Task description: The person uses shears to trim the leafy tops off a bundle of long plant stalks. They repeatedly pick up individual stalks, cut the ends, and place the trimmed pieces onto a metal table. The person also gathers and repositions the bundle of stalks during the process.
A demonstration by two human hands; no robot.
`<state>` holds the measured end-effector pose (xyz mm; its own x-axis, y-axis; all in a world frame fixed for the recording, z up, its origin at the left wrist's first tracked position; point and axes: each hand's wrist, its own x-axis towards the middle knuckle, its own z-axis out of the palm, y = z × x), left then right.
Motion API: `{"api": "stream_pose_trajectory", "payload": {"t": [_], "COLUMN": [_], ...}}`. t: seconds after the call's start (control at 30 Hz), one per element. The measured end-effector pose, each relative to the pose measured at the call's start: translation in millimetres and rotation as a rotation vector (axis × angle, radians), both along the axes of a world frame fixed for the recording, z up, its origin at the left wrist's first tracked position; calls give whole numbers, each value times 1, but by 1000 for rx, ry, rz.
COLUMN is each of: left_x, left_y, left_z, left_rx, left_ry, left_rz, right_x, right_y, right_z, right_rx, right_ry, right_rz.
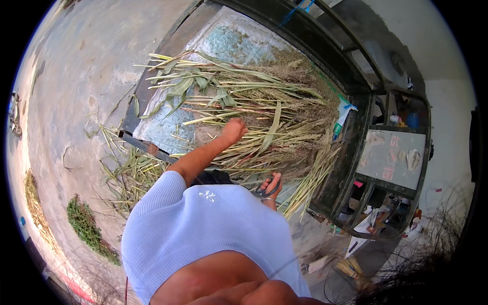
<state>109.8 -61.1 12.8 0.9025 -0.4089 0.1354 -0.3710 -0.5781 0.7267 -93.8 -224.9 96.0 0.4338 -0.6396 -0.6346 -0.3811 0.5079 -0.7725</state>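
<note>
A thick layer of cut grain stalks point(244, 96) lies over a flat bed, their pale cut ends to the left and brushy seed heads to the right. Over the middle of the stalks is my left hand point(234, 130), its fingers curled in; what they hold, if anything, is hidden. Close to my body at the bed's near edge, my right hand point(272, 186) grips dark-handled scissors point(260, 192); the blades cannot be made out. Just right of that hand, a bunch of stalks point(310, 185) slants across the near right corner. A long, loose leaf point(273, 127) crosses the pile.
Under the stalks is a pale blue-white sheet point(229, 43). A dark metal rail point(284, 30) bounds the bed's far side, and a frame with a grey panel point(391, 157) its right. Stalk scraps point(133, 175) and a green plant heap point(86, 229) lie on the floor at left.
</note>
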Motion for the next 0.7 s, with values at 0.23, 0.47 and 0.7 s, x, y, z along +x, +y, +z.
{"api": "stream_pose_trajectory", "payload": {"t": [0.23,0.47,0.7], "left_x": [80,51,19], "left_y": [90,151,147], "left_z": [-46,-63,-24], "left_rx": [808,650,356], "left_ry": [195,265,156], "left_rz": [388,94,73], "right_x": [-15,6,16], "right_y": [6,21,33], "right_z": [-10,-22,-40], "right_rx": [46,-100,-467], "right_ry": [70,42,-90], "right_rz": [92,408,1109]}}
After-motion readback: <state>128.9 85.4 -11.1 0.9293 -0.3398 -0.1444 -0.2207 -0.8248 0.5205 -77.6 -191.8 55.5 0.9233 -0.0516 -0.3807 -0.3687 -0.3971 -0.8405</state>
